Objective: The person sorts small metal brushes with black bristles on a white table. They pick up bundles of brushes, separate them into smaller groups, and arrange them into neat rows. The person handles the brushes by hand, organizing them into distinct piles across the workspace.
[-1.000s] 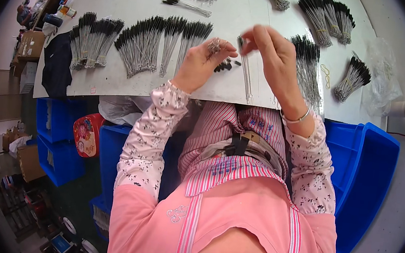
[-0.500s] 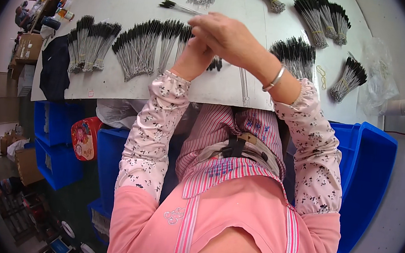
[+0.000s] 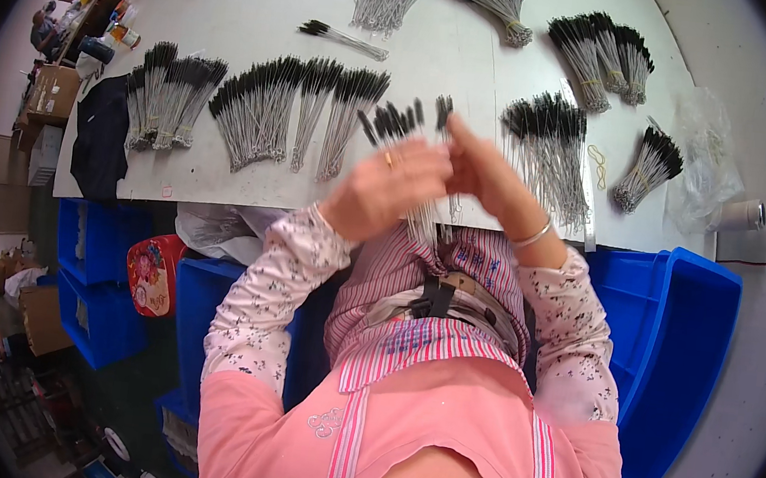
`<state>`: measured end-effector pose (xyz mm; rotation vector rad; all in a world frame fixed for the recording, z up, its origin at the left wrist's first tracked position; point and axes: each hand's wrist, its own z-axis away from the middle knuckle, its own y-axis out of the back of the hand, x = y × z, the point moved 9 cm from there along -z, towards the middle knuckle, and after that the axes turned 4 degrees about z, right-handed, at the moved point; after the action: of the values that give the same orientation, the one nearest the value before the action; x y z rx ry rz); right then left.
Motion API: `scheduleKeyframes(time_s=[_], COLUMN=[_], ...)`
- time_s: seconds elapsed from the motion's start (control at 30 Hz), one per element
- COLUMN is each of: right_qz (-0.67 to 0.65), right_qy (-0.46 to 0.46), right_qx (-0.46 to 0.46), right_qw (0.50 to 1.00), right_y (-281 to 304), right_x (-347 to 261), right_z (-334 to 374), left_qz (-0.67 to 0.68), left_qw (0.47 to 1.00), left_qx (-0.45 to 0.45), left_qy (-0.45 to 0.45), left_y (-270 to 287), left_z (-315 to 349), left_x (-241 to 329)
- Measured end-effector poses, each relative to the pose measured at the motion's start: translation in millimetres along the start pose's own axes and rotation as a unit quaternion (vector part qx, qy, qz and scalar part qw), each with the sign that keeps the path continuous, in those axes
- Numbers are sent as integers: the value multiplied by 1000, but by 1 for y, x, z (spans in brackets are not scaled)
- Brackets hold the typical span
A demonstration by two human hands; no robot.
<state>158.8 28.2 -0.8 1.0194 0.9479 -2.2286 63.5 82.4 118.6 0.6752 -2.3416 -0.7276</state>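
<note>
Many small wire brushes with black bristle heads and thin metal stems lie in bunches on the white table (image 3: 265, 26). My left hand (image 3: 384, 188), blurred by motion and wearing a ring, closes round several wire brushes (image 3: 397, 121); their heads fan out beyond it and stems poke out below, past the table edge. My right hand (image 3: 492, 180), with a bangle at its wrist, meets the left one's fingertips; its fingers are partly hidden and smeared. A few brushes (image 3: 443, 110) show just beyond the hands, with stems passing under them. Nearest on the left stands a loose bunch (image 3: 353, 124).
A wide row of brushes (image 3: 261, 114) lies left, another pile (image 3: 546, 153) right. A small bunch (image 3: 343, 37) lies farther off. Tied bundles (image 3: 594, 56) and yellow rubber bands (image 3: 598, 166) are at right, beside a clear plastic bag (image 3: 709, 161). Blue bins (image 3: 684, 345) flank me below the table.
Both hands have come down toward me and apart from their crossed position; my right hand moved right. The small far bunch and the bunch left of my hands are uncovered now.
</note>
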Motion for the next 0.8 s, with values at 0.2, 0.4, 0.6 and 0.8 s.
scheduleKeyframes(time_s=[0.2, 0.4, 0.6, 0.8], right_qz=[-190, -229, -190, -122], right_qy=[-121, -77, 10, 76], right_qx=[-126, -139, -81, -41], right_qw=[966, 961, 978, 989], right_y=[-49, -48, -35, -33], right_x=[56, 50, 28, 22], right_z=[13, -2, -9, -10], left_qz=[-94, -223, 90, 542], left_qw=[981, 967, 907, 598], left_qx=[-109, -76, 146, 156], left_qy=[-128, -97, 386, 570], left_y=[-45, -38, -15, -91], left_z=[38, 60, 112, 126], left_x=[43, 37, -33, -28])
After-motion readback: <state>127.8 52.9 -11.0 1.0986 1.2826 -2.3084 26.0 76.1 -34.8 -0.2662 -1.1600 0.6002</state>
